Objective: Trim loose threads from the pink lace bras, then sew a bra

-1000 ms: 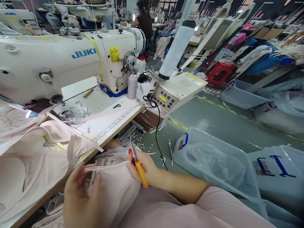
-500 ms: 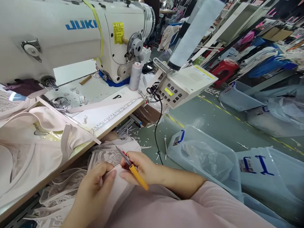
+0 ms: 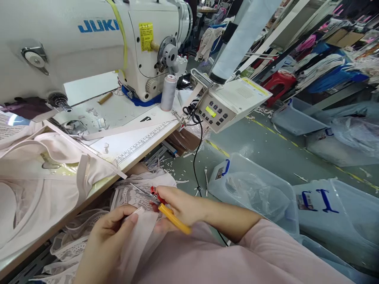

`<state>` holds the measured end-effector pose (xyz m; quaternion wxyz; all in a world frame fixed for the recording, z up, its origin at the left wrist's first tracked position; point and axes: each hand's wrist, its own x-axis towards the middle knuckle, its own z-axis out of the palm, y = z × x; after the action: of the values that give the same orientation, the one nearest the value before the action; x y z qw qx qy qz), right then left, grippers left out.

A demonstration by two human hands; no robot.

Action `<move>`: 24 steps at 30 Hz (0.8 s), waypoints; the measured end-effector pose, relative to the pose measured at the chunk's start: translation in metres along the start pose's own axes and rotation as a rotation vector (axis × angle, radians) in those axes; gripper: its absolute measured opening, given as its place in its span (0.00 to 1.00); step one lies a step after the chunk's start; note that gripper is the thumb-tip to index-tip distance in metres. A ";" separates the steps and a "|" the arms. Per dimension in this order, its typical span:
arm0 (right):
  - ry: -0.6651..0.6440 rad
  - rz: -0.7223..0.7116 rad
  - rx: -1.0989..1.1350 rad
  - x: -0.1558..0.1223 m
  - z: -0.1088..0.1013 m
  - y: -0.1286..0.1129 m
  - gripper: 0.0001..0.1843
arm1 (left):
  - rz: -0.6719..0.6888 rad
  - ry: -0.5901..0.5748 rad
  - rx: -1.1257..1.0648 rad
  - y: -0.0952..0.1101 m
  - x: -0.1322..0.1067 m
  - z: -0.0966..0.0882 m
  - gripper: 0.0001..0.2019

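My right hand (image 3: 180,207) is closed around a pair of thread snips (image 3: 161,203) with a yellow and red handle, blades pointing left. My left hand (image 3: 109,236) pinches a strip of pale pink fabric (image 3: 139,240) just left of the blades, low in front of me. White lace pieces (image 3: 133,193) lie in my lap under both hands. More pink garment (image 3: 44,177) is spread over the sewing table (image 3: 142,144) beside the white JUKI sewing machine (image 3: 89,43).
A grey thread spool (image 3: 168,92) stands by the machine. A control box (image 3: 227,106) hangs off the table's right end, with a black cable dropping down. Translucent plastic bins (image 3: 257,193) stand on the green floor to my right. Fabric scraps litter the floor.
The snips have tipped from upright to pointing left. My left hand has closed in on the pink strip and met the right hand. The view has dropped slightly.
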<state>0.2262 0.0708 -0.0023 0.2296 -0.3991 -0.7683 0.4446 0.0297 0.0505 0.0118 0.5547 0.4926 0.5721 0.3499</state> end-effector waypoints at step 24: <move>-0.483 0.085 -0.499 -0.009 -0.027 -0.004 0.25 | -0.065 0.073 -0.164 -0.004 0.003 0.002 0.11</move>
<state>0.2491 0.0764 0.0147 -0.0823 -0.3576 -0.8682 0.3339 0.0316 0.0516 0.0066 0.5829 0.4137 0.5770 0.3951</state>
